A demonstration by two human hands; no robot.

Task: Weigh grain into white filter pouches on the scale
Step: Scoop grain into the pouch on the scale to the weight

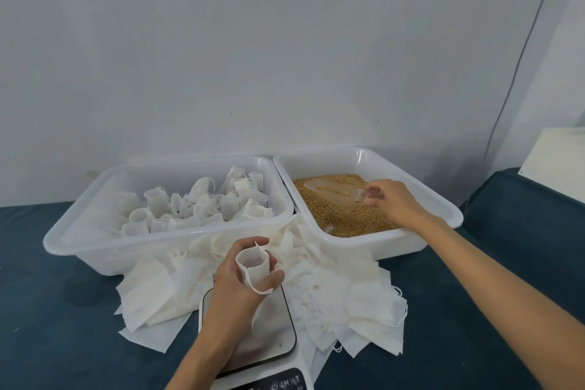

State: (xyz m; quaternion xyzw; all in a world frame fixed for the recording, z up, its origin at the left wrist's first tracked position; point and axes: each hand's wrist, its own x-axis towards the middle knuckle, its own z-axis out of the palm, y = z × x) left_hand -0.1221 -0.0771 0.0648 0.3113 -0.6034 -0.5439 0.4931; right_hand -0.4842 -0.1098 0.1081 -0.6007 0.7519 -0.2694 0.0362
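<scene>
My left hand [240,275] hovers above the scale [253,339], its fingers [272,277] curled round an open white filter pouch [253,263] held mouth-up, the drawstring looped over one finger. The scale sits at the near edge of the dark blue counter [57,310], its steel platter partly hidden under my wrist, its button panel just visible at the bottom edge.

My right hand [391,199] reaches into the right-hand white tub [443,203], where the fingers pinch a small clear plastic scoop [361,195] just over the brown grain [342,215]. I cannot tell whether the scoop holds any grain.

The left-hand white tub [63,237] stands just beside the grain tub and holds a crowd of pouches [196,206], many standing upright. A loose heap of flat empty pouches [342,301] lies spread on the counter between the tubs and the scale, some tucked under the scale's edges.
</scene>
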